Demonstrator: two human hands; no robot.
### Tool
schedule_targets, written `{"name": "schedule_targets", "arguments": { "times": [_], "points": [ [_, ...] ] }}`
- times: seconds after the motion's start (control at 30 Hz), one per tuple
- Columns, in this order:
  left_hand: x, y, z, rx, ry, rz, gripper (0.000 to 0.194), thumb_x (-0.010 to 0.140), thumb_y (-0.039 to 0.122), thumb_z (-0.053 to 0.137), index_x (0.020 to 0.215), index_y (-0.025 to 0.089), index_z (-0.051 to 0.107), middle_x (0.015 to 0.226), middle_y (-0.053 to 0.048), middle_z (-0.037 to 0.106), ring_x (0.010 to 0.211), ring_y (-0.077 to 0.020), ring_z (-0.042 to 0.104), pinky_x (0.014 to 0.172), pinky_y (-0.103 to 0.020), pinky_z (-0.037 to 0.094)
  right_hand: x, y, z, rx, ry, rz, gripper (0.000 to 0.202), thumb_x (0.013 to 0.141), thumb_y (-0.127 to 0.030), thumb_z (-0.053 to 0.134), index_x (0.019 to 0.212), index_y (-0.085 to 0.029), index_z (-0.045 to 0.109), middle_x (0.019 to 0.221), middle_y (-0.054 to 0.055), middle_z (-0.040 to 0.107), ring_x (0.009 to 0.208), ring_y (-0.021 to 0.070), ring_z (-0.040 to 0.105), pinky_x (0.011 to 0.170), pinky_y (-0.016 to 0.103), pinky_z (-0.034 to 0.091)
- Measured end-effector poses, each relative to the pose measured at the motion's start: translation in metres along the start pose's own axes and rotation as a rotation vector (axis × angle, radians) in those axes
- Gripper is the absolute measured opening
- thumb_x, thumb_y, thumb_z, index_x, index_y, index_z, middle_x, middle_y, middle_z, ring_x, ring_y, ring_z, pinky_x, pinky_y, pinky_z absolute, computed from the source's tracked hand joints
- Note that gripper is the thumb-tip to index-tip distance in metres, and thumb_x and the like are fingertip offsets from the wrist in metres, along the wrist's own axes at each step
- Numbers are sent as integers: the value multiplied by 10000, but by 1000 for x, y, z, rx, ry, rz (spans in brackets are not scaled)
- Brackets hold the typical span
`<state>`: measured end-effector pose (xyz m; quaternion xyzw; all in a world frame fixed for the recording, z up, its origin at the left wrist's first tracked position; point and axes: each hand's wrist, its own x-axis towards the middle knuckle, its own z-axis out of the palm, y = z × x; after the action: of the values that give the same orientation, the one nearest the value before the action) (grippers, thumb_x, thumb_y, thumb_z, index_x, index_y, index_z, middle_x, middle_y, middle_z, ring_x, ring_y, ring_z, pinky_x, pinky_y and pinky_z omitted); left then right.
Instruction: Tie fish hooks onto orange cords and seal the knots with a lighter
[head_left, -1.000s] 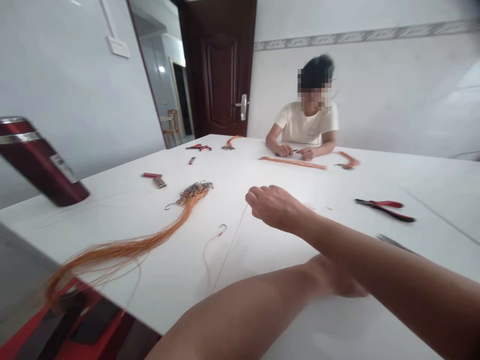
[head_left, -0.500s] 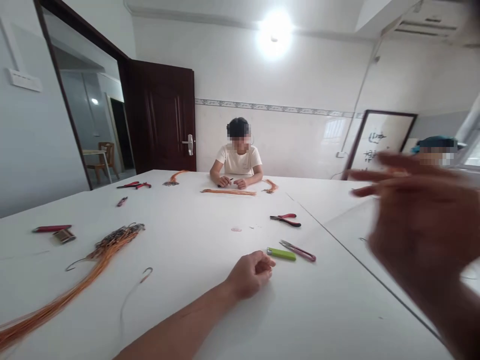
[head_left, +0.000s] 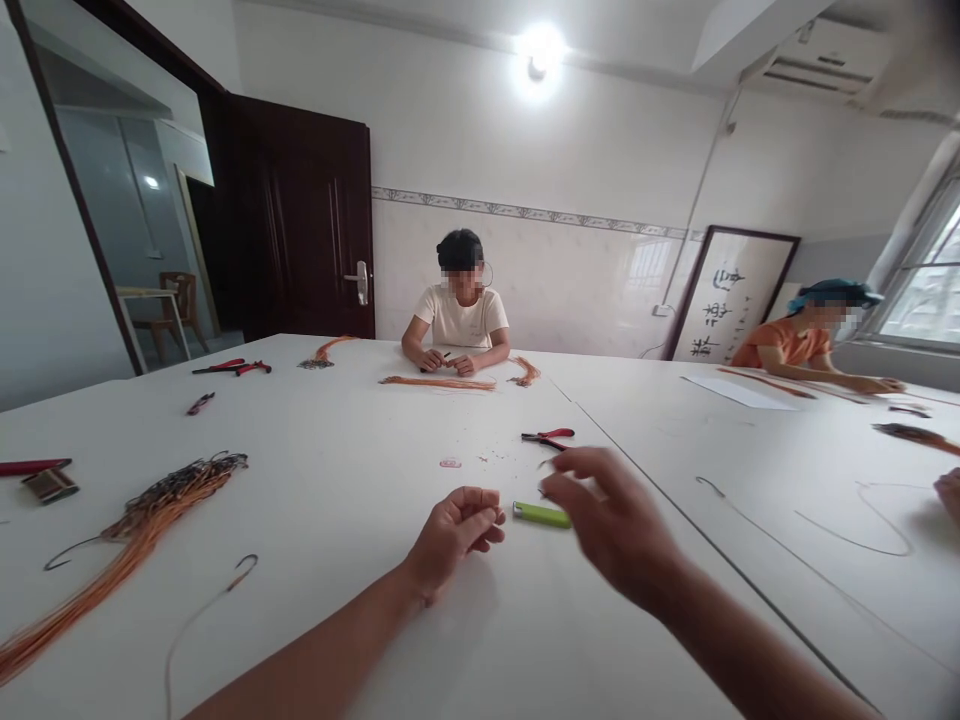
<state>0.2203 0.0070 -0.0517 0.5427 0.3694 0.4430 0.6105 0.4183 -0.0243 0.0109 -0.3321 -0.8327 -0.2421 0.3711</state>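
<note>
My left hand point(head_left: 459, 532) rests low over the white table point(head_left: 375, 450) in the middle, fingers curled in and thumb pressed to them. Whatever it pinches is too small to make out. Just to its right lies a green lighter point(head_left: 541, 515). Over the lighter's right end hovers my right hand point(head_left: 619, 535), thumb and fingers apart. It covers the spot where the thread snips lay, and only a small dark tip shows by its fingers. Behind it are red-handled pliers point(head_left: 551, 437), partly covered. A single fish hook point(head_left: 244, 572) tied to pale line lies at the left.
Left, a bundle of hooks point(head_left: 180, 485) trails orange line. Beside it are a spool point(head_left: 49, 485) and a red tool point(head_left: 34, 467). A co-worker point(head_left: 461, 310) sits opposite, another person point(head_left: 795, 340) at the right. One more hook with line point(head_left: 709, 485) lies right of the seam.
My right hand has come down from the upper right to the lighter, over the snips. My left hand stays curled. The view has shifted somewhat to the right.
</note>
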Motion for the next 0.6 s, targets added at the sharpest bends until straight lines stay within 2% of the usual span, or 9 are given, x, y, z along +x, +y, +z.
{"name": "schedule_targets", "arguments": {
  "times": [0.13,0.23,0.37,0.6],
  "points": [
    [1,1,-4,-185,-28,-39,197,729,352,584,843,195,555,829,-15,567,747,-115,545,670,-238,368,-9,-9,60,36,-72,-30,235,814,-51,351,877,-177,540,905,53,530,819,151,466,668,283,417],
    [5,0,-4,-233,-24,-63,202,713,330,614,843,192,544,759,-2,559,737,-111,549,686,-240,374,-16,-9,86,79,-138,11,224,808,-47,344,830,-172,529,896,55,512,795,150,445,645,279,403],
    [8,-1,-4,-243,-4,-84,289,695,293,645,934,202,510,787,-14,587,778,-126,563,748,-271,387,-19,-7,91,155,-151,49,212,824,-76,344,796,-177,529,863,46,505,743,135,437,609,261,396],
    [9,-2,1,-207,100,-67,395,654,266,683,982,195,473,766,-12,583,729,-126,564,722,-278,395,-23,-7,91,405,-67,169,210,822,-97,399,975,-191,507,894,55,522,810,136,480,663,262,438]
  ]
}}
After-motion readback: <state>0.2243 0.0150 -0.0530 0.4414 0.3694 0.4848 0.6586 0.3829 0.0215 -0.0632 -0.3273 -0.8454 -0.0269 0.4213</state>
